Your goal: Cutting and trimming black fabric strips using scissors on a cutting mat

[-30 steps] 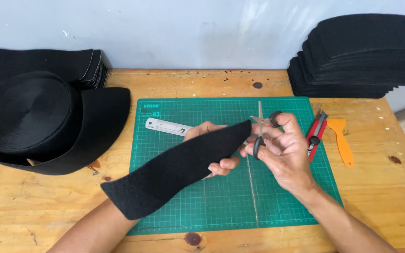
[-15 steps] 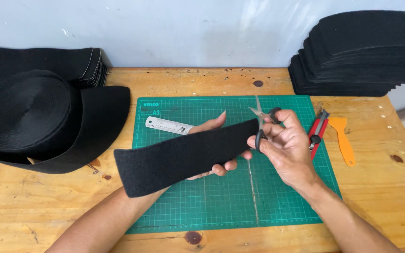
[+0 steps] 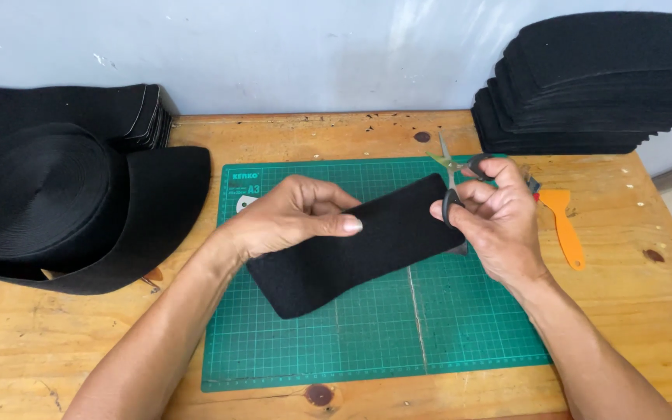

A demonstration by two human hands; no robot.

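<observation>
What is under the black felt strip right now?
Under the black felt strip lies the green cutting mat. The left hand grips it; fingers beneath, and anything else on the mat there, are hidden.

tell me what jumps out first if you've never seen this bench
The two hands over the green cutting mat: the left hand pinches a black felt piece, while the right hand holds small scissors at its end. Next come the big black roll at the left and the stack of black pieces at the back right.

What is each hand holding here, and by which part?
Left hand pinches the black felt piece at its upper edge, mid-length; right hand holds scissors by the handle loops.
</observation>
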